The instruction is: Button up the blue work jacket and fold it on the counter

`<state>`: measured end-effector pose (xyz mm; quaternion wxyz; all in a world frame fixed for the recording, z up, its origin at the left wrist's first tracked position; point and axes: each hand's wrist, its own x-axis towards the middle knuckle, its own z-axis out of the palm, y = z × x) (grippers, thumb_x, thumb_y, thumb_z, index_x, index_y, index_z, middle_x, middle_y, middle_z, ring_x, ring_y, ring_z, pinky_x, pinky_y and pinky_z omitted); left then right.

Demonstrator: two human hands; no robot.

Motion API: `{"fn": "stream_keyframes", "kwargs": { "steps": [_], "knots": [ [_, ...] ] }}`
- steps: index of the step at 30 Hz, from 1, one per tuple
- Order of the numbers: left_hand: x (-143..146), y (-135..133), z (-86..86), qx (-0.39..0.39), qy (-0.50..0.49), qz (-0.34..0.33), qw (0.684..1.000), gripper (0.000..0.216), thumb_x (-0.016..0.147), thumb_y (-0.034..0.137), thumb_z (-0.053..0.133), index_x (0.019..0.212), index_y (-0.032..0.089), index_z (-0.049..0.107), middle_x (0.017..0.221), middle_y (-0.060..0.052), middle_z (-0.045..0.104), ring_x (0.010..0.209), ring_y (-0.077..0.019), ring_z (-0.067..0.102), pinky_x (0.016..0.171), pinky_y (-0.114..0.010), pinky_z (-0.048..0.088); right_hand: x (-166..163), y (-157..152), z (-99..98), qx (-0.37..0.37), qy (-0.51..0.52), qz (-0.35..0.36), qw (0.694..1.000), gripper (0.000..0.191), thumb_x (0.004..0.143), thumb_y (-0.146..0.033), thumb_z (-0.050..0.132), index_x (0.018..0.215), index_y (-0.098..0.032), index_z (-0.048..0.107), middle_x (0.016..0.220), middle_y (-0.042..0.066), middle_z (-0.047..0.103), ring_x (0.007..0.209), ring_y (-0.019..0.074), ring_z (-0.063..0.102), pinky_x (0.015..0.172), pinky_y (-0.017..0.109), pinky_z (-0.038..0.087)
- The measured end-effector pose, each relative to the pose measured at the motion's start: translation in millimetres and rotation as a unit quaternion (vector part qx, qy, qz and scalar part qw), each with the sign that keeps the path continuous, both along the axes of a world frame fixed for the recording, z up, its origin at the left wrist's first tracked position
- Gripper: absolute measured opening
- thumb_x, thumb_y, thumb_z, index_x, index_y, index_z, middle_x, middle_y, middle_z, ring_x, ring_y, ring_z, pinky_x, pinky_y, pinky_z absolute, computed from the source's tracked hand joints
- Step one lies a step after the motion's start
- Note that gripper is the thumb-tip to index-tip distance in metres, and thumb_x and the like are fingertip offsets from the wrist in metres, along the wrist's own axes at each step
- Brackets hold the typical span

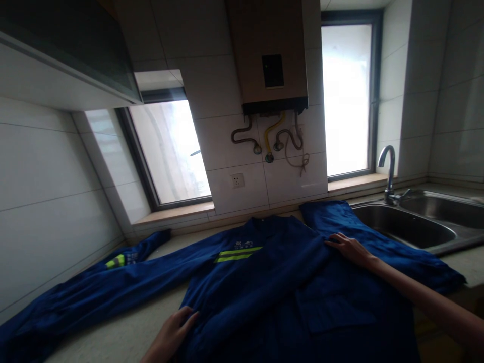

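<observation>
A dark blue work jacket (260, 282) lies spread on the countertop, with two yellow-green stripes and white print on its chest. One sleeve stretches out to the left; the other appears folded diagonally across the front. At the jacket's lower left side, my left hand (174, 328) has its thumb and fingers closed on the cloth edge. My right hand (351, 249) rests on the fabric near the right shoulder, palm down, fingers stretched out. Beside it lies another blue garment (397, 252), partly under the jacket. A blue piece with a yellow-green band (115, 261) lies at the back left.
A double steel sink (448, 239) with a faucet (389, 171) is set into the counter (124, 315) at the right. A water heater (270, 55) with pipes hangs on the tiled wall. Above the left side juts a cabinet (64, 60). Two windows stand behind.
</observation>
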<state>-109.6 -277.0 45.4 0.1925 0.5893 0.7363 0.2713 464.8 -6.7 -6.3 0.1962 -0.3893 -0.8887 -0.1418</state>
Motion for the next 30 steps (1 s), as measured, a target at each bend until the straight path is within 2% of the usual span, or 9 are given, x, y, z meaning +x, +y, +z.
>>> {"fn": "stream_keyframes", "kwargs": {
  "steps": [6,8,13,16,19,22,26,28,30],
  "knots": [
    [-17,15,34.5,0.069,-0.073,0.011,0.995,0.056,0.063,0.072,0.054,0.078,0.020,0.067,0.071,0.000,0.065,0.074,-0.0221,0.059,0.068,-0.027,0.046,-8,-2,8.7,0.069,0.030,-0.035,0.997,0.069,0.073,0.001,0.037,0.129,-0.038,0.050,0.121,0.005,0.055,0.107,0.0224,0.054,0.072,0.029,0.055],
    [-25,19,29.6,0.056,-0.051,0.011,0.997,0.057,0.064,0.073,0.052,0.077,0.019,0.066,0.070,0.000,0.065,0.073,-0.0220,0.059,0.067,-0.028,0.046,-9,-4,6.6,0.059,0.037,-0.041,0.997,0.068,0.075,0.000,0.036,0.129,-0.039,0.050,0.122,0.005,0.055,0.106,0.0225,0.055,0.072,0.030,0.055],
    [-41,18,-11.9,-0.032,0.069,0.017,0.997,0.054,0.069,0.070,0.045,0.076,0.019,0.061,0.071,-0.004,0.067,0.074,-0.0257,0.062,0.070,-0.033,0.048,-4,-7,9.3,-0.073,0.036,0.028,0.996,0.062,0.072,-0.004,0.040,0.121,-0.038,0.059,0.121,0.003,0.056,0.105,0.0191,0.056,0.087,0.032,0.050],
    [-33,17,-18.1,-0.002,0.208,0.021,0.978,0.049,0.081,0.052,0.038,0.105,0.014,0.060,0.100,-0.012,0.068,0.095,-0.0284,0.062,0.085,-0.037,0.047,-7,-2,20.4,-0.114,0.077,0.056,0.989,0.052,0.068,-0.008,0.046,0.108,-0.033,0.068,0.124,0.001,0.056,0.115,0.0213,0.051,0.099,0.035,0.042],
    [2,22,-6.3,0.066,0.357,0.021,0.931,0.052,0.085,0.038,0.036,0.127,0.011,0.050,0.132,-0.016,0.051,0.124,-0.0294,0.045,0.103,-0.042,0.036,-33,8,32.6,-0.108,0.129,0.044,0.985,0.039,0.077,-0.015,0.046,0.106,-0.027,0.070,0.128,0.004,0.054,0.118,0.0232,0.049,0.102,0.039,0.039],
    [48,30,6.8,0.078,0.388,-0.084,0.915,0.053,0.089,0.040,0.035,0.136,0.017,0.043,0.148,-0.011,0.031,0.137,-0.0301,0.024,0.111,-0.046,0.026,-87,15,38.9,-0.113,0.135,0.038,0.984,0.042,0.088,-0.028,0.040,0.126,-0.022,0.057,0.138,0.008,0.045,0.126,0.0257,0.042,0.105,0.043,0.035],
    [83,32,12.7,-0.005,0.305,-0.279,0.910,0.049,0.093,0.049,0.027,0.142,0.039,0.026,0.154,-0.001,0.012,0.139,-0.0352,0.007,0.107,-0.066,0.014,-159,17,28.1,-0.186,0.066,0.039,0.979,0.054,0.092,-0.051,0.033,0.141,-0.028,0.037,0.151,0.009,0.021,0.136,0.0321,0.023,0.108,0.053,0.022],
    [88,28,12.1,-0.053,0.266,-0.328,0.905,0.050,0.093,0.052,0.026,0.142,0.043,0.021,0.154,0.000,0.006,0.139,-0.0369,0.002,0.103,-0.071,0.009,-179,17,16.1,-0.229,0.030,0.024,0.973,0.059,0.091,-0.059,0.030,0.142,-0.030,0.034,0.152,0.011,0.019,0.137,0.0349,0.020,0.106,0.059,0.017],
    [89,26,10.6,-0.076,0.239,-0.340,0.906,0.052,0.091,0.055,0.028,0.141,0.044,0.020,0.154,0.000,0.003,0.139,-0.0368,-0.001,0.102,-0.073,0.003,-187,17,4.4,-0.252,0.012,0.013,0.968,0.061,0.090,-0.062,0.027,0.142,-0.030,0.033,0.151,0.012,0.019,0.137,0.0359,0.018,0.105,0.062,0.013]
  ]
}}
